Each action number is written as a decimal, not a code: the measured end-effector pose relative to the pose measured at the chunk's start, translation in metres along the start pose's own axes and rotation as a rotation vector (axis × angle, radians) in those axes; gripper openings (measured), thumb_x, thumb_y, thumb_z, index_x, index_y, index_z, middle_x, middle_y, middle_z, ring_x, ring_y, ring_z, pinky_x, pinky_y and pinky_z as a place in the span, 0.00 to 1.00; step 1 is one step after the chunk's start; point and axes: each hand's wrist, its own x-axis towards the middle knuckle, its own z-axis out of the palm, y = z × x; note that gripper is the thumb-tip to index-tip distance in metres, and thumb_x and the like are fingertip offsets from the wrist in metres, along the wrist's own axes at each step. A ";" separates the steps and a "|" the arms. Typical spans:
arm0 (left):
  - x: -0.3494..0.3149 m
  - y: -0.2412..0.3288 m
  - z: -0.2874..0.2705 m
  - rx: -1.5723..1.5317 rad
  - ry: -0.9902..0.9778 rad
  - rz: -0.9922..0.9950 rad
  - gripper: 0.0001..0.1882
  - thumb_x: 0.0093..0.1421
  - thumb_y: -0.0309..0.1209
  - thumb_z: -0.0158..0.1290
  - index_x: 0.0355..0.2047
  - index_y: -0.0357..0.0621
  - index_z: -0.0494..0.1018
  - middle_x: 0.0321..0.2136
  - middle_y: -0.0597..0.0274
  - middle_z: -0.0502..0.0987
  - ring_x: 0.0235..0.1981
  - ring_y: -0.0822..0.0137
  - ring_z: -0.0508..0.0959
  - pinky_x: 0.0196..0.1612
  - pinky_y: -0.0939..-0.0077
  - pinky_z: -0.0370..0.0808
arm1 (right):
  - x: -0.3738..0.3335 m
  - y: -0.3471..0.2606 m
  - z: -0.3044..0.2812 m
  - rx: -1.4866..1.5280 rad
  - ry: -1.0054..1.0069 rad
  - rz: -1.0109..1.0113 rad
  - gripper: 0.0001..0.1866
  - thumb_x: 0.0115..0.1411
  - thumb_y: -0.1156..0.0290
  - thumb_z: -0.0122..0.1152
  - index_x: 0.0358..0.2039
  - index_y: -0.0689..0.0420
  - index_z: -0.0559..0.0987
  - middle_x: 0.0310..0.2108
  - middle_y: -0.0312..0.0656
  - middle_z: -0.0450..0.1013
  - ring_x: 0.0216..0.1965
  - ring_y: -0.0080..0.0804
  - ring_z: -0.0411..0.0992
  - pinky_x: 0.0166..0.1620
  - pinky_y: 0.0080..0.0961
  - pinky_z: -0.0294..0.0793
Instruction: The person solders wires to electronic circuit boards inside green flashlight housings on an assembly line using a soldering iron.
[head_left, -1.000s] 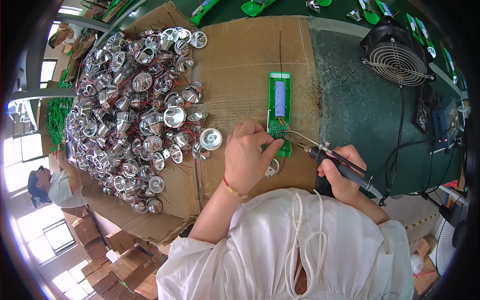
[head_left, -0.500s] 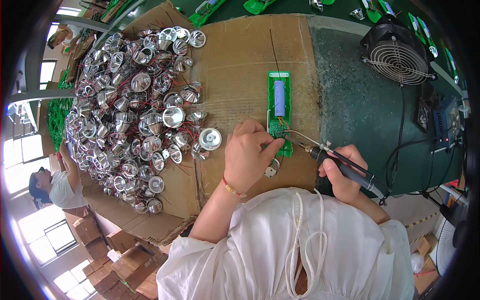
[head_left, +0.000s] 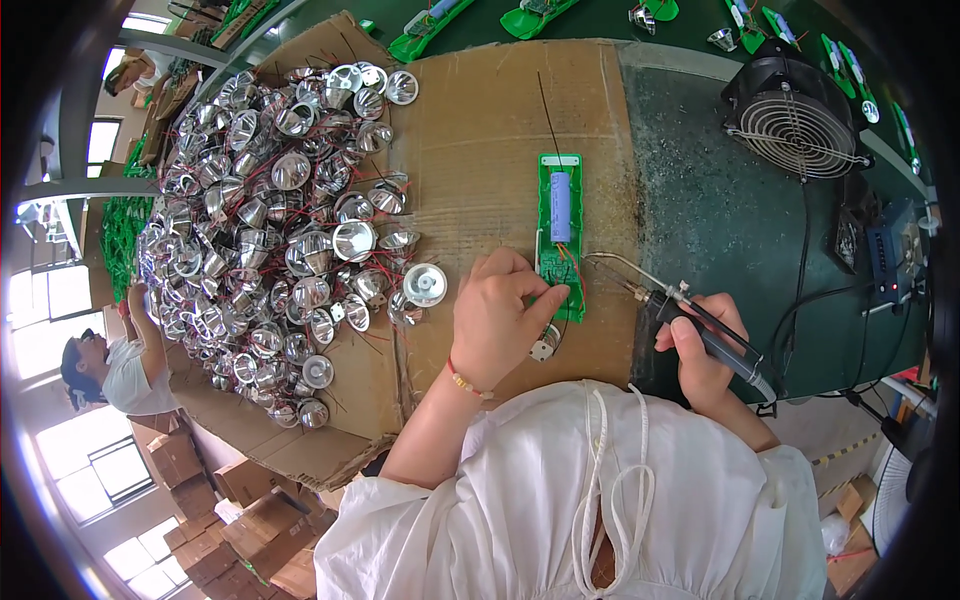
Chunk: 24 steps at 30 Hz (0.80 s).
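Note:
My right hand (head_left: 708,345) grips a soldering iron (head_left: 722,352) with a thin curved metal tube along it. The iron's tip is just right of a long green plastic housing (head_left: 546,210), apart from its circuit board (head_left: 553,264). A purple cylindrical battery (head_left: 562,205) lies in the housing, with red and yellow wires below it and a long dark wire from its far end. My left hand (head_left: 497,318) is closed in a pinch at the board's near end; what its fingertips hold is too small to see. A small reflector lamp (head_left: 545,345) sits by the housing's near end, partly hidden.
A pile of silver reflector lamps (head_left: 270,220) with red wires fills a cardboard box on the left. Cardboard (head_left: 470,130) covers the bench under the housing. A fan (head_left: 795,125) and a blue device (head_left: 890,255) stand at right. More green housings lie far back. A person (head_left: 115,370) is at far left.
The soldering iron has moved right and away from the board with my right hand. My left hand stays pinched at the board. The whole view has shifted slightly.

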 end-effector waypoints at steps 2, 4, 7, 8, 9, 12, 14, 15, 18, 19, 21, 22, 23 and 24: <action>-0.004 0.011 -0.009 -0.030 -0.027 -0.001 0.09 0.45 0.34 0.60 0.21 0.42 0.76 0.25 0.60 0.72 0.26 0.60 0.72 0.28 0.70 0.69 | 0.000 -0.001 -0.005 -0.012 0.034 0.000 0.09 0.53 0.73 0.54 0.30 0.62 0.65 0.21 0.44 0.68 0.18 0.24 0.68 0.22 0.19 0.71; -0.011 0.010 -0.016 -0.122 0.066 0.135 0.09 0.47 0.34 0.58 0.26 0.42 0.76 0.27 0.57 0.75 0.23 0.62 0.75 0.25 0.74 0.71 | 0.002 -0.002 -0.009 -0.022 0.061 -0.020 0.09 0.53 0.73 0.54 0.30 0.62 0.65 0.21 0.44 0.68 0.18 0.24 0.68 0.22 0.19 0.70; -0.013 0.016 -0.021 -0.088 0.026 -0.172 0.07 0.48 0.31 0.56 0.21 0.40 0.74 0.16 0.58 0.74 0.17 0.61 0.75 0.21 0.74 0.70 | 0.005 0.002 -0.016 -0.035 0.091 -0.070 0.08 0.54 0.74 0.53 0.29 0.63 0.65 0.20 0.43 0.68 0.17 0.23 0.68 0.22 0.18 0.70; -0.004 0.012 -0.017 -0.076 -0.064 -0.163 0.07 0.48 0.31 0.55 0.19 0.40 0.73 0.15 0.57 0.73 0.16 0.60 0.75 0.21 0.73 0.70 | 0.007 0.003 -0.018 -0.035 0.115 -0.039 0.08 0.54 0.75 0.53 0.29 0.63 0.65 0.19 0.43 0.69 0.17 0.23 0.68 0.22 0.18 0.70; 0.006 0.009 -0.014 -0.061 -0.148 -0.157 0.08 0.48 0.31 0.54 0.17 0.40 0.72 0.14 0.55 0.73 0.16 0.59 0.74 0.21 0.72 0.70 | 0.008 0.003 -0.020 -0.035 0.133 -0.010 0.07 0.54 0.76 0.53 0.29 0.63 0.65 0.19 0.42 0.69 0.17 0.23 0.68 0.22 0.18 0.70; 0.073 0.019 -0.007 0.050 -0.148 -0.028 0.09 0.47 0.31 0.50 0.15 0.42 0.73 0.15 0.52 0.73 0.17 0.54 0.74 0.22 0.64 0.71 | 0.012 0.005 -0.024 -0.038 0.167 0.030 0.06 0.53 0.77 0.53 0.29 0.62 0.66 0.18 0.42 0.69 0.18 0.23 0.68 0.22 0.18 0.70; 0.132 0.018 0.002 0.246 -0.049 0.152 0.09 0.46 0.32 0.49 0.16 0.43 0.75 0.16 0.51 0.73 0.18 0.53 0.75 0.24 0.62 0.72 | 0.013 0.004 -0.025 -0.007 0.168 0.061 0.06 0.53 0.77 0.53 0.29 0.63 0.66 0.18 0.42 0.69 0.18 0.24 0.69 0.22 0.18 0.70; 0.165 0.015 0.005 0.342 -0.014 0.253 0.08 0.46 0.32 0.49 0.18 0.45 0.76 0.17 0.50 0.74 0.19 0.52 0.75 0.25 0.62 0.73 | 0.013 0.005 -0.025 0.049 0.175 0.111 0.08 0.53 0.75 0.57 0.30 0.63 0.67 0.21 0.42 0.70 0.21 0.22 0.69 0.24 0.18 0.71; 0.258 0.016 0.007 0.294 0.164 0.188 0.09 0.48 0.36 0.52 0.24 0.45 0.77 0.23 0.52 0.76 0.28 0.53 0.76 0.33 0.64 0.74 | 0.012 0.010 -0.021 0.083 0.183 0.129 0.08 0.53 0.76 0.57 0.30 0.63 0.67 0.21 0.42 0.70 0.21 0.21 0.69 0.25 0.18 0.71; 0.273 0.025 0.008 0.241 0.281 0.147 0.10 0.49 0.37 0.52 0.28 0.46 0.77 0.27 0.52 0.76 0.30 0.53 0.76 0.35 0.64 0.73 | 0.013 0.010 -0.023 0.097 0.188 0.119 0.08 0.53 0.76 0.57 0.30 0.62 0.67 0.21 0.41 0.71 0.21 0.21 0.69 0.25 0.18 0.71; 0.301 0.023 0.000 0.265 0.456 0.130 0.13 0.49 0.36 0.53 0.36 0.49 0.74 0.36 0.53 0.73 0.35 0.53 0.75 0.37 0.64 0.72 | 0.013 0.009 -0.026 0.100 0.184 0.142 0.08 0.52 0.77 0.57 0.30 0.62 0.67 0.21 0.41 0.71 0.21 0.21 0.69 0.25 0.18 0.71; 0.310 0.010 -0.006 0.263 0.487 0.121 0.13 0.50 0.35 0.53 0.36 0.48 0.74 0.37 0.54 0.72 0.35 0.52 0.75 0.37 0.64 0.72 | 0.014 0.010 -0.026 0.121 0.180 0.144 0.08 0.52 0.77 0.57 0.29 0.63 0.67 0.21 0.41 0.71 0.21 0.21 0.69 0.25 0.18 0.71; 0.313 -0.001 -0.008 0.336 0.493 0.050 0.15 0.49 0.36 0.54 0.38 0.47 0.73 0.39 0.55 0.71 0.36 0.53 0.75 0.38 0.64 0.72 | 0.015 0.010 -0.026 0.116 0.174 0.152 0.08 0.52 0.77 0.58 0.29 0.63 0.67 0.20 0.41 0.71 0.21 0.21 0.70 0.25 0.18 0.71; 0.315 -0.014 -0.008 0.470 0.484 0.008 0.13 0.48 0.38 0.54 0.34 0.48 0.75 0.37 0.54 0.73 0.35 0.54 0.75 0.38 0.64 0.72 | 0.015 0.009 -0.026 0.110 0.167 0.159 0.08 0.51 0.78 0.58 0.29 0.63 0.67 0.20 0.41 0.71 0.21 0.21 0.70 0.25 0.18 0.71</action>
